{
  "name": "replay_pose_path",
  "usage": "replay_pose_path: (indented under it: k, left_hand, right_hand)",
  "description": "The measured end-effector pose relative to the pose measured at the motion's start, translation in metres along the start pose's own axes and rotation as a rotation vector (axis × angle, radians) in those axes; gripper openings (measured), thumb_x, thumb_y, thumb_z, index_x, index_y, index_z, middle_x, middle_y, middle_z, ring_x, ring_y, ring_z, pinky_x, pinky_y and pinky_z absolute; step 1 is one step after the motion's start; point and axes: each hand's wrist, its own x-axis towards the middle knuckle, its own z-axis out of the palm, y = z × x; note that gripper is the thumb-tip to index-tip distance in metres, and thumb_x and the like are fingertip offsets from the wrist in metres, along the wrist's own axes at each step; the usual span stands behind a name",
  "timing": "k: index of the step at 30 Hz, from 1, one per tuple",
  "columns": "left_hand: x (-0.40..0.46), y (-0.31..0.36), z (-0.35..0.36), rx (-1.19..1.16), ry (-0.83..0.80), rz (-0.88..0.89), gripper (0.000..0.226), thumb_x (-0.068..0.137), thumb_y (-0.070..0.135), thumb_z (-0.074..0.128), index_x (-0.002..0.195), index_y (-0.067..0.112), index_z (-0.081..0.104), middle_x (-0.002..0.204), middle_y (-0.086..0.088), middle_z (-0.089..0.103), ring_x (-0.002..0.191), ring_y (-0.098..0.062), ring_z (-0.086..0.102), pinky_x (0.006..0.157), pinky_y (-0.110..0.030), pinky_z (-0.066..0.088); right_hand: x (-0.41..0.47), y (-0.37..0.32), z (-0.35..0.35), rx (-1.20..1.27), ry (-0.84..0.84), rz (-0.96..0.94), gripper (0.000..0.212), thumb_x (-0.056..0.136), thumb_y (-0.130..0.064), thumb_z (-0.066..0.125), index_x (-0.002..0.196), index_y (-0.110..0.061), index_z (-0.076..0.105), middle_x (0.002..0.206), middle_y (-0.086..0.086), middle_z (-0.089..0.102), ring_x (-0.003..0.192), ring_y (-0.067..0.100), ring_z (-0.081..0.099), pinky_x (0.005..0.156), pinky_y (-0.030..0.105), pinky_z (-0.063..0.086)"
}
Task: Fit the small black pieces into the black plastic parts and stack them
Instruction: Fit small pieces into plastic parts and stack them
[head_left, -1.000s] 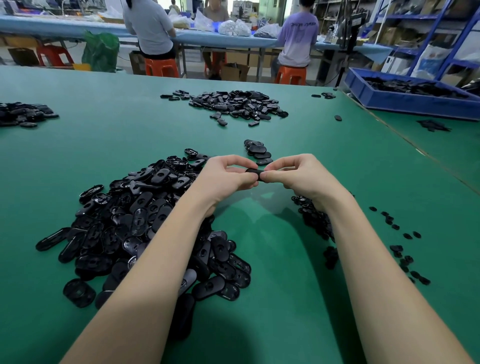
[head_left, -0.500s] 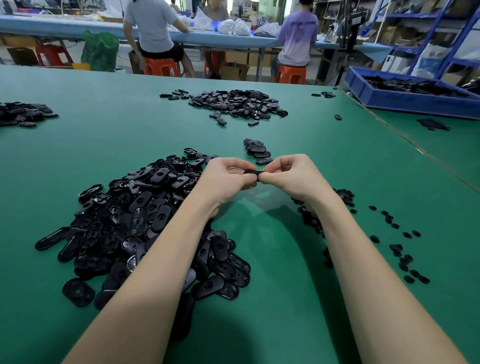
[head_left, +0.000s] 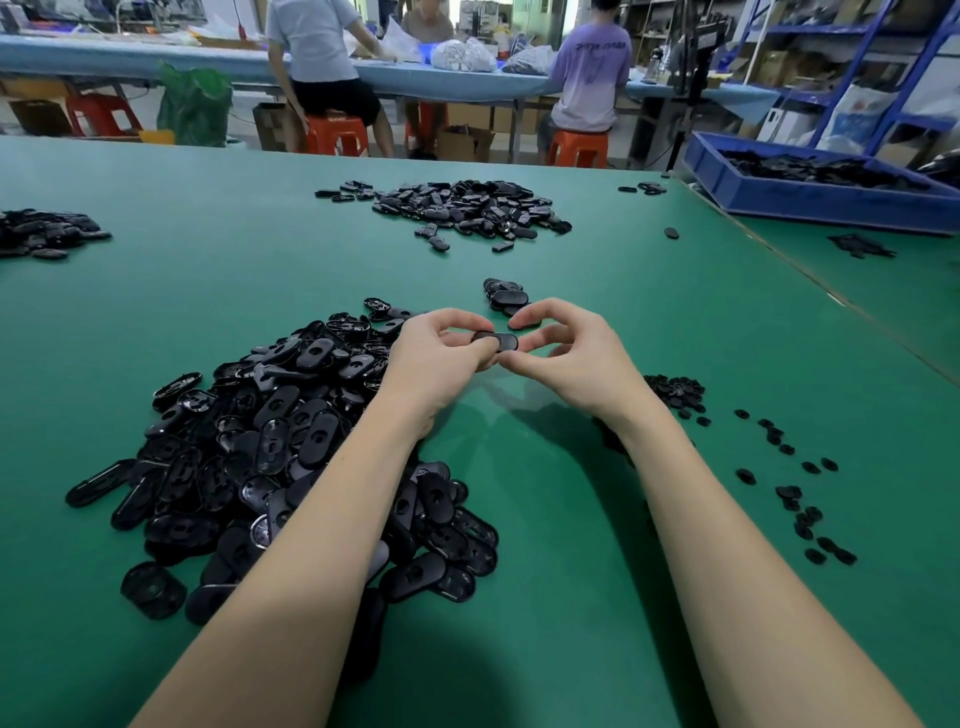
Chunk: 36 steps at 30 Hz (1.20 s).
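The pile (head_left: 291, 447) of unfitted parts lay under the left forearm, within easy reach. The left hand (head_left: 436, 358) and right hand (head_left: 576, 358) each pinched one end of a part (head_left: 496, 340) between thumb and fingertips, probably to steady it for pressing in a piece. It spanned the gap between them, above the table (head_left: 519, 519), short of the stack (head_left: 506, 299); loose pieces (head_left: 784, 467) lay right.

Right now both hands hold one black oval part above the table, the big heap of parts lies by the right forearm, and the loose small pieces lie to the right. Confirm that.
One thing is wrong: the big heap of parts lies by the left forearm, not the right, as the head view shows. The rest stands: the left hand and right hand hold one black oval part above the table, and the small pieces lie to the right.
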Motion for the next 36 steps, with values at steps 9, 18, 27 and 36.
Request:
replay_pose_path:
  k: [9, 18, 27, 36]
  left_hand:
    - [0.009, 0.000, -0.011, 0.079, 0.013, 0.026, 0.010, 0.087, 0.015, 0.069, 0.095, 0.022, 0.069, 0.085, 0.000, 0.075, 0.090, -0.024, 0.073, 0.093, -0.043, 0.057]
    - [0.003, 0.000, -0.017, 0.696, -0.204, 0.232, 0.009, 0.089, 0.024, 0.069, 0.096, 0.021, 0.074, 0.083, 0.014, 0.067, 0.065, 0.011, 0.055, 0.064, 0.005, 0.036]
    - [0.007, 0.012, -0.032, 0.742, -0.076, 0.287, 0.008, 0.089, 0.020, 0.068, 0.094, 0.024, 0.074, 0.087, 0.013, 0.069, 0.072, -0.003, 0.063, 0.077, -0.010, 0.043]
    - [0.024, 0.019, -0.017, 0.960, 0.176, 0.197, 0.026, 0.091, 0.019, 0.056, 0.110, 0.028, 0.072, 0.115, 0.001, 0.070, 0.112, -0.024, 0.061, 0.092, -0.036, 0.050]
  right_hand:
    - [0.035, 0.016, -0.010, -0.299, 0.149, 0.098, 0.013, 0.080, -0.026, 0.077, 0.089, -0.034, 0.071, 0.081, -0.018, 0.070, 0.083, 0.007, 0.067, 0.077, 0.029, 0.054]
    - [0.068, 0.020, -0.002, -0.391, 0.230, 0.325, 0.022, 0.083, -0.032, 0.073, 0.105, -0.031, 0.072, 0.101, -0.011, 0.074, 0.105, 0.016, 0.064, 0.075, 0.027, 0.042]
    - [0.021, 0.014, -0.007, -0.362, 0.230, 0.239, 0.011, 0.083, -0.034, 0.068, 0.094, -0.033, 0.071, 0.084, -0.021, 0.068, 0.088, 0.011, 0.063, 0.060, 0.022, 0.037]
    - [0.000, -0.003, -0.006, -0.331, 0.307, 0.136, 0.005, 0.086, -0.036, 0.065, 0.085, -0.034, 0.069, 0.077, -0.023, 0.066, 0.072, 0.002, 0.060, 0.059, 0.022, 0.038]
